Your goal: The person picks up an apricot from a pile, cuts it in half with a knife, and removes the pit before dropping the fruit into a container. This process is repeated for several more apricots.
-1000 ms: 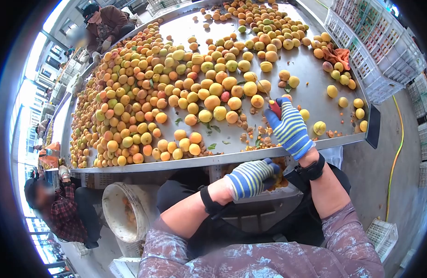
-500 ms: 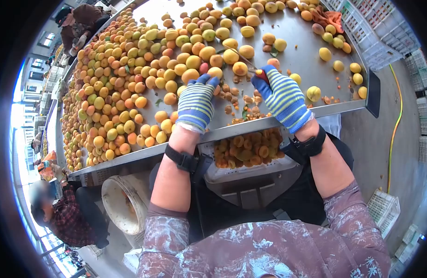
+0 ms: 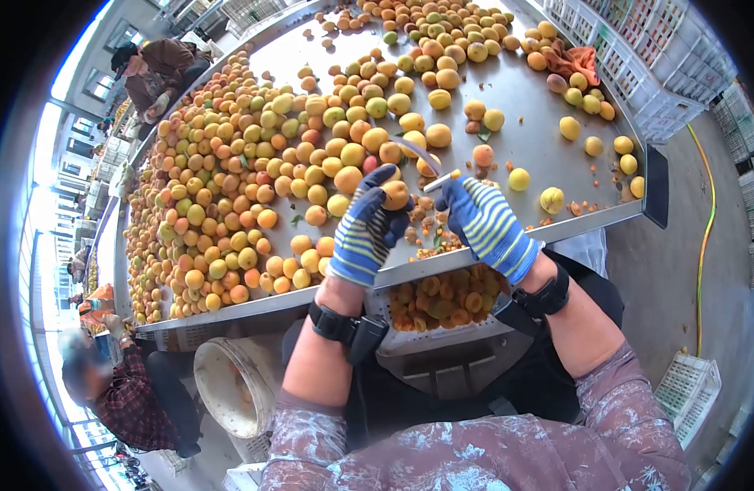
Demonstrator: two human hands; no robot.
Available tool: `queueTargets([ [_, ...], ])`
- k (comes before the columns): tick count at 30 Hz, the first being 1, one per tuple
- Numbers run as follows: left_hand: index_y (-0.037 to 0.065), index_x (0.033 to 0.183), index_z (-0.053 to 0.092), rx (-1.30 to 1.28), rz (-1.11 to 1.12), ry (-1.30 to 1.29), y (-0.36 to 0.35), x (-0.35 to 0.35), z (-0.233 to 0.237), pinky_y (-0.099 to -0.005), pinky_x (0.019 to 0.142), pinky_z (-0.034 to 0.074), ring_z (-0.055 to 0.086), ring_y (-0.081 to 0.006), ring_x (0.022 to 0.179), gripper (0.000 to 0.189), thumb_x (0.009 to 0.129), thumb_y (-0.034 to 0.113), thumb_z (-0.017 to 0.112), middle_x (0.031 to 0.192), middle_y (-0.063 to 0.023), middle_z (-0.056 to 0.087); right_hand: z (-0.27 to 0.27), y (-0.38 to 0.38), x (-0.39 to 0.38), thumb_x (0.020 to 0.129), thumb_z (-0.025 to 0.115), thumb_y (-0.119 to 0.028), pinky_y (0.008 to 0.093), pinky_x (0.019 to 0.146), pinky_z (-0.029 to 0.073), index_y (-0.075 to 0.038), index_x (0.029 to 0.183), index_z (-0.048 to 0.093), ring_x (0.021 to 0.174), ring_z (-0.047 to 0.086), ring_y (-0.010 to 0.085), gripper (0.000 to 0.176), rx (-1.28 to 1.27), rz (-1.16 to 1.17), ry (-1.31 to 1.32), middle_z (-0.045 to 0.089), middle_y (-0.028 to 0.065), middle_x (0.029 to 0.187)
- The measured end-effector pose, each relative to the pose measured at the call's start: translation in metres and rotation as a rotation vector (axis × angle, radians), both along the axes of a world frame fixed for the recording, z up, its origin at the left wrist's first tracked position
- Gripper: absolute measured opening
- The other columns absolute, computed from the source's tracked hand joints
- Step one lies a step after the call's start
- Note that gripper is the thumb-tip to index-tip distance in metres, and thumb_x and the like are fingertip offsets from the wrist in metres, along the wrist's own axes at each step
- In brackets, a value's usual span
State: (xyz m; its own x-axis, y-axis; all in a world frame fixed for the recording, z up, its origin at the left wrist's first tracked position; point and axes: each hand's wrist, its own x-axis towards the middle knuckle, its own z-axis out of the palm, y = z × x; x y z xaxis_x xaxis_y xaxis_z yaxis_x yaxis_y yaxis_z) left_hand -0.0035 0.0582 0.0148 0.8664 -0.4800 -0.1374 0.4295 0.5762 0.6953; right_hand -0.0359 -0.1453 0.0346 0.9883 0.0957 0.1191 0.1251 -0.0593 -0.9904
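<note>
My left hand, in a blue-and-white striped glove with dark blue fingertips, is closed around an apricot just above the table's front edge. In my right hand, gloved alike, is a knife with a slim curved blade. The blade points up and to the left, beyond the held apricot. Pits and fruit scraps lie on the metal table between my hands. Below the edge, a white crate contains apricot halves.
Whole apricots cover the table's left side. An orange cloth and stacked white crates are at the right. A white bucket stands lower left, near a person in a checked shirt. A yellow hose crosses the floor.
My left hand has taken hold of an apricot and come back toward me. The knife in my right hand has turned, its blade now showing more. The view has shifted slightly.
</note>
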Motion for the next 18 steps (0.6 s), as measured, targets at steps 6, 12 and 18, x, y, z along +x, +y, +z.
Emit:
queueTargets([
  [6,0.007,0.109,0.055,0.303,0.057,-0.064,-0.015,-0.012,-0.018,-0.0222,0.091,0.040,0.058,-0.0123,0.101,0.019,0.090,0.009,0.055,0.108,-0.0007,0.061,0.000,0.008,-0.009,0.096,0.053,-0.022,0.0365,0.058,0.046,0.003,0.096,0.061,0.066,0.062,0.0319,0.027,-0.151,-0.050,-0.115,0.063,0.0189,0.074],
  [12,0.003,0.113,0.055,-0.023,0.124,0.326,-0.027,-0.019,-0.007,-0.0312,0.084,0.052,0.062,-0.0201,0.095,0.036,0.096,0.035,0.050,0.109,-0.0115,0.062,0.001,0.010,-0.009,0.095,0.054,-0.025,0.0391,0.056,0.047,0.001,0.095,0.060,0.066,0.062,0.0353,0.027,-0.329,-0.133,-0.294,0.062,0.0196,0.071],
  [18,0.004,0.109,0.058,0.038,0.166,0.258,-0.033,-0.017,-0.010,-0.0306,0.081,0.053,0.064,-0.0186,0.088,0.035,0.094,0.036,0.055,0.100,-0.0092,0.064,0.002,0.009,-0.014,0.094,0.055,-0.018,0.0392,0.055,0.046,0.001,0.096,0.060,0.067,0.061,0.0370,0.020,-0.473,-0.123,-0.285,0.062,0.0204,0.073],
])
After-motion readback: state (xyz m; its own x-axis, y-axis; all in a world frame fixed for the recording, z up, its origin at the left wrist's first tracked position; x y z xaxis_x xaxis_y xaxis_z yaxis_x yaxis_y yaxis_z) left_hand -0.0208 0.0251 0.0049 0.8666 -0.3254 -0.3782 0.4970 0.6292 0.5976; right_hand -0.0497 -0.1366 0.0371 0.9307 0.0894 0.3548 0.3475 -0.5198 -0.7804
